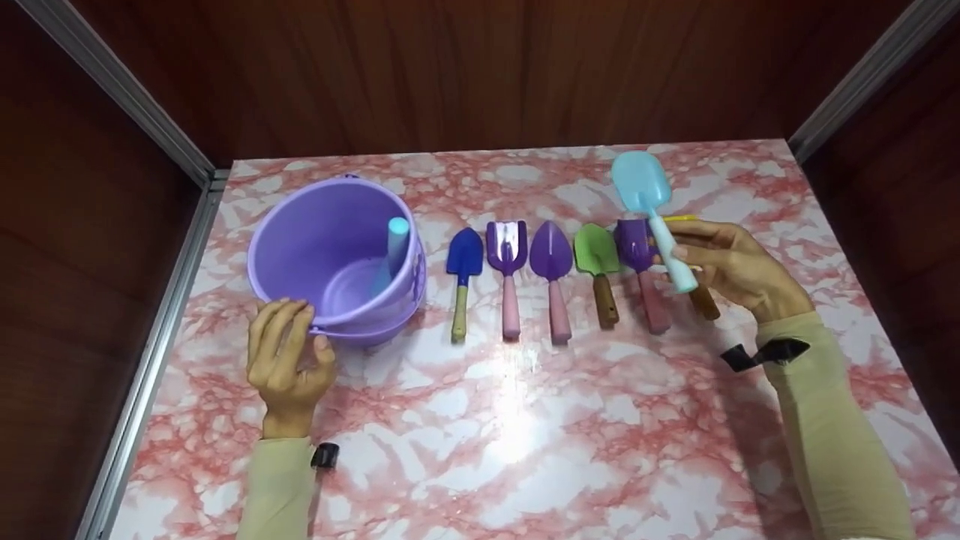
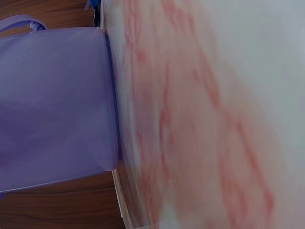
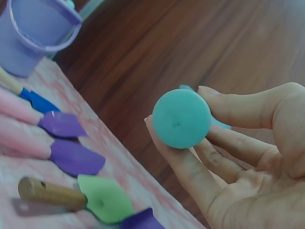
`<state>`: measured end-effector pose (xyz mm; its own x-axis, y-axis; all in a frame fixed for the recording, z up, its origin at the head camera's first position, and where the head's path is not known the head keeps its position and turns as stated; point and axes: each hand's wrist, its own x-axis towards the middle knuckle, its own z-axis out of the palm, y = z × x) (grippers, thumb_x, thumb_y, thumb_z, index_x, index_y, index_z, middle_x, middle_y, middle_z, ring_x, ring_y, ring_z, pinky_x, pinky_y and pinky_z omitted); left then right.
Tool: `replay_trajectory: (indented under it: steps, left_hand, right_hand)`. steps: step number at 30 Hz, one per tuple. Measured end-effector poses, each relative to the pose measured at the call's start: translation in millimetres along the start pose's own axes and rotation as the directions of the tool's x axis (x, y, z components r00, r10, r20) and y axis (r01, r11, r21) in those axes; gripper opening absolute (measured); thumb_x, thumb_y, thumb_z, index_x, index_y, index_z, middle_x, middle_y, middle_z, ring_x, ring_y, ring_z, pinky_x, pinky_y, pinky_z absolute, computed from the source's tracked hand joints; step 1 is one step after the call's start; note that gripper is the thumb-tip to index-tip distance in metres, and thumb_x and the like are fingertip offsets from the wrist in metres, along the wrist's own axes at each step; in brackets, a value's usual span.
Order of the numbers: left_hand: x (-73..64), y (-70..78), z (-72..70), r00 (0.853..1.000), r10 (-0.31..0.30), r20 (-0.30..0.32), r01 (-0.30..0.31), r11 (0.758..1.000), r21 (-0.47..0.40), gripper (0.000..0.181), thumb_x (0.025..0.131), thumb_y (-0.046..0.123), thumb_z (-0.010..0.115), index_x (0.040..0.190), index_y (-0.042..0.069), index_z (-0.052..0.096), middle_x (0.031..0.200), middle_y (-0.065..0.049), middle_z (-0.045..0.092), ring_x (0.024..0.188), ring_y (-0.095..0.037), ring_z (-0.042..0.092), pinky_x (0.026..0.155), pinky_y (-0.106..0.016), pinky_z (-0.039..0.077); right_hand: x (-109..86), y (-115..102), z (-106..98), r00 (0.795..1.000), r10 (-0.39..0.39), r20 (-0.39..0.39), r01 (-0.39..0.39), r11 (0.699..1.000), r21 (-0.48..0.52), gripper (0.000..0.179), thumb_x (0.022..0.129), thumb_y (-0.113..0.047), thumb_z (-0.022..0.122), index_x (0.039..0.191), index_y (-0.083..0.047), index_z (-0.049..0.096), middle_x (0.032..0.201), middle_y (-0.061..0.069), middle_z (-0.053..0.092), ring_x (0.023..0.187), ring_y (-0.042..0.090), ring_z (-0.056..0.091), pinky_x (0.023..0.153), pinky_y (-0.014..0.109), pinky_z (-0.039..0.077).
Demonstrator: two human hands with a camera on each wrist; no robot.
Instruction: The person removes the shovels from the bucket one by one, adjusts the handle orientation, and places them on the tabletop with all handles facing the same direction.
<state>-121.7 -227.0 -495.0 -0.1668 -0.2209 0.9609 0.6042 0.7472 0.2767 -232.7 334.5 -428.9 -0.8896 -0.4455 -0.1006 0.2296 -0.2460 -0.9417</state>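
Note:
My left hand (image 1: 289,367) grips the near rim of a purple bucket (image 1: 315,202), fingertips over the edge and thumb below it. A tool with a light-blue handle (image 1: 398,236) leans inside the bucket. Between thumb and fingers, my right hand (image 1: 739,266) pinches the handle of a light-blue shovel (image 1: 641,180), raised above the table with its blade pointing away. In the right wrist view the handle's round end (image 3: 182,119) faces the camera. Below this hand lie a purple shovel (image 1: 637,244) with a pink handle and a partly hidden tool with a brown handle (image 1: 705,301).
Left of the right hand, in a row, lie a blue trowel (image 1: 465,253), a purple forked tool (image 1: 508,247), a purple trowel (image 1: 551,251) and a green shovel (image 1: 597,249). The marbled table (image 1: 450,450) meets dark wood panels (image 1: 480,75) at the back and sides.

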Motion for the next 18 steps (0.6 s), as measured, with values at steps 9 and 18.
replay_trajectory:
  steps: [9, 18]
  left_hand:
    - [-5.4, -7.5, 0.3, 1.000, 0.008, -0.011, -0.008, 1.000, 0.016, 0.040, 0.098, 0.036, 0.067, 0.097, -0.001, 0.083, 0.097, -0.021, 0.080, 0.097, -0.044, 0.071, 0.111, -0.058, 0.057]
    - [-7.1, -9.9, -0.8, 1.000, 0.008, 0.005, -0.008, 1.000, 0.026, 0.040, 0.098, 0.036, 0.067, 0.098, 0.000, 0.083, 0.099, -0.020, 0.081, 0.098, -0.044, 0.072, 0.111, -0.059, 0.057]
  right_hand:
    - [-17.2, 4.6, -28.4, 1.000, 0.001, -0.014, 0.000, 0.999, 0.047, 0.040, 0.108, 0.010, 0.047, 0.143, 0.002, 0.064, 0.123, 0.014, 0.078, 0.104, 0.022, 0.079, 0.085, 0.033, 0.069]
    - [-31.2, 9.0, -49.4, 1.000, 0.013, -0.016, -0.012, 0.997, 0.074, 0.042, 0.109, 0.009, 0.042, 0.145, 0.001, 0.063, 0.124, 0.015, 0.078, 0.100, 0.028, 0.080, 0.091, 0.038, 0.068]
